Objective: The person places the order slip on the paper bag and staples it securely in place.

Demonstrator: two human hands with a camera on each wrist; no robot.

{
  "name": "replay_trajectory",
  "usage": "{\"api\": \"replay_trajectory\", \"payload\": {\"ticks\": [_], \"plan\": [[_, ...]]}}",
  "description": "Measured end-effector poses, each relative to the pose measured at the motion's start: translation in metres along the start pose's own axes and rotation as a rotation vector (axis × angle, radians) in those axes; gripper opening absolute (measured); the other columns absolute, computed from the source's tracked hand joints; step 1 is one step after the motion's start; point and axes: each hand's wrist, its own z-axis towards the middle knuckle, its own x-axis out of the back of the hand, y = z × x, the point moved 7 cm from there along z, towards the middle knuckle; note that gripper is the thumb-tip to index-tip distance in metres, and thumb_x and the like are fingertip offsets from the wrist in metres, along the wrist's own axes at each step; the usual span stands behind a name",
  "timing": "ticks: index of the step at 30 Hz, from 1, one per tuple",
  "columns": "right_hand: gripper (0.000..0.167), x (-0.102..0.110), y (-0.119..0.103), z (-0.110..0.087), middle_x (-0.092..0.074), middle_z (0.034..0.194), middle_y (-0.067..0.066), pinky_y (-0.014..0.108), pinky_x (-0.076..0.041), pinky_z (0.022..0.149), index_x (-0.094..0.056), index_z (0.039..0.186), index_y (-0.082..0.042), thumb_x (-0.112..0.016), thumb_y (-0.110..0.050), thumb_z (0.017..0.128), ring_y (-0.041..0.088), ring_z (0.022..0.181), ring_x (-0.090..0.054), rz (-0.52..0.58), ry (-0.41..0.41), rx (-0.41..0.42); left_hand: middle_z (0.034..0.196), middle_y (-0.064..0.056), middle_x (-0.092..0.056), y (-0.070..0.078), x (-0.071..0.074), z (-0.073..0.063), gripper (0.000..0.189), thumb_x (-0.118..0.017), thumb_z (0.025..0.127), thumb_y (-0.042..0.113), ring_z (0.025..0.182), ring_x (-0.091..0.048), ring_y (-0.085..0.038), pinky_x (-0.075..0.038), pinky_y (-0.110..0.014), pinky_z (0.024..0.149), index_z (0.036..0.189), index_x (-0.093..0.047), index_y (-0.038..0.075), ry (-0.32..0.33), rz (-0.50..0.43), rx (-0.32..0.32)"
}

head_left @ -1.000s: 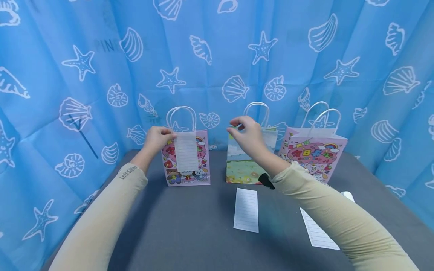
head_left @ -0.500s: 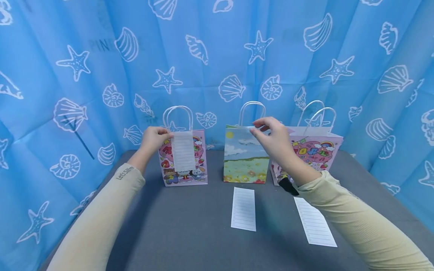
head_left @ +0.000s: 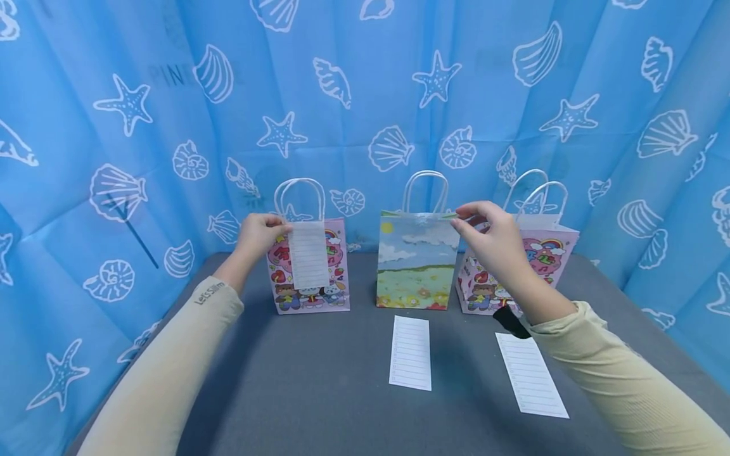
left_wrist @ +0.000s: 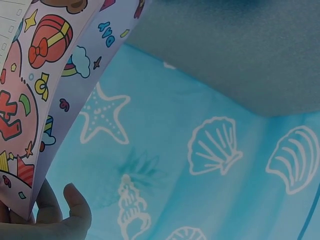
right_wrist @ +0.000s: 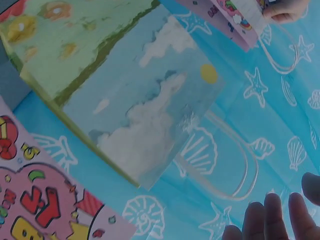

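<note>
My left hand [head_left: 259,242] pinches a lined paper slip [head_left: 308,256] by its upper corner, against the front of the left pink cartoon paper bag [head_left: 339,297]. The left wrist view shows fingers at that bag's top edge, with the thumb side partly cut off. My right hand [head_left: 497,239] hovers at the upper right corner of the landscape paper bag [head_left: 416,259], thumb and forefinger apart and nothing visible between them. In the right wrist view, its separated fingers [right_wrist: 274,215] are near that bag's white handles. A small shiny patch [right_wrist: 188,120] marks the landscape bag's top edge.
Another pink cartoon bag [head_left: 481,294] stands at the right, partly behind the right hand. Two lined slips lie on the grey table: a middle slip [head_left: 410,353] before the landscape bag and a right slip [head_left: 531,375] beside the right sleeve. A blue seashell curtain [head_left: 353,107] hangs behind.
My right hand has moved right across the landscape bag, uncovering its front. The left hand keeps its place with the slip on the left bag. The view has shifted slightly.
</note>
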Motion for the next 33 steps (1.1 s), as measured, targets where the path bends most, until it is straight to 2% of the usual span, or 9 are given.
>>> {"api": "replay_trajectory", "payload": {"ticks": [3,9,18,24,28,33], "plan": [[0.023,0.007,0.002,-0.002,-0.063,0.105,0.022,0.014,-0.041,0.075,-0.063,0.111,0.009,-0.060,-0.008,0.096,0.028,0.094,-0.056,-0.004,0.015,-0.008,0.114,-0.020,-0.066,0.000,0.000,0.000,0.029,-0.062,0.097,0.022,0.098,-0.060,-0.029,-0.049,-0.038,0.081,0.112,-0.069,-0.003,0.001,-0.004,-0.002],[0.026,0.016,0.008,-0.005,-0.063,0.105,0.020,0.015,-0.042,0.077,-0.063,0.112,0.008,-0.059,-0.014,0.098,0.022,0.094,-0.054,-0.030,0.020,-0.038,0.113,-0.020,-0.066,-0.001,0.000,-0.001,0.030,-0.062,0.097,0.022,0.098,-0.060,-0.030,-0.049,-0.039,0.082,0.112,-0.069,-0.003,0.005,-0.008,-0.001],[0.028,0.032,0.016,-0.012,-0.063,0.102,0.018,0.009,-0.042,0.067,-0.064,0.112,0.007,-0.059,-0.017,0.098,0.009,0.085,-0.053,-0.044,0.047,-0.070,0.111,-0.020,-0.067,-0.001,-0.001,-0.001,0.029,-0.062,0.097,0.021,0.096,-0.060,-0.029,-0.049,-0.038,0.081,0.111,-0.069,-0.003,0.020,-0.011,-0.006],[0.027,0.044,0.022,-0.014,-0.062,0.101,0.020,0.007,-0.041,0.070,-0.063,0.112,0.009,-0.060,-0.013,0.097,0.000,0.083,-0.051,-0.036,0.091,-0.053,0.110,-0.020,-0.067,-0.002,-0.001,0.000,0.029,-0.062,0.097,0.022,0.095,-0.061,-0.028,-0.049,-0.037,0.079,0.111,-0.069,-0.003,0.019,-0.022,-0.004],[0.029,0.052,0.027,-0.017,-0.062,0.103,0.020,0.007,-0.040,0.069,-0.063,0.114,0.009,-0.060,-0.014,0.097,-0.002,0.083,-0.050,-0.055,0.112,-0.077,0.111,-0.020,-0.067,-0.002,-0.001,-0.001,0.029,-0.063,0.097,0.021,0.096,-0.061,-0.028,-0.049,-0.036,0.080,0.113,-0.069,-0.003,0.022,-0.029,0.004],[0.031,0.063,0.035,-0.022,-0.060,0.100,0.009,0.009,-0.040,0.070,-0.063,0.116,0.007,-0.059,-0.017,0.097,-0.002,0.083,-0.050,-0.088,0.142,-0.130,0.110,-0.020,-0.067,-0.002,-0.001,-0.001,0.029,-0.062,0.097,0.021,0.094,-0.061,-0.028,-0.048,-0.035,0.078,0.113,-0.069,-0.003,0.016,-0.032,0.007]]}}
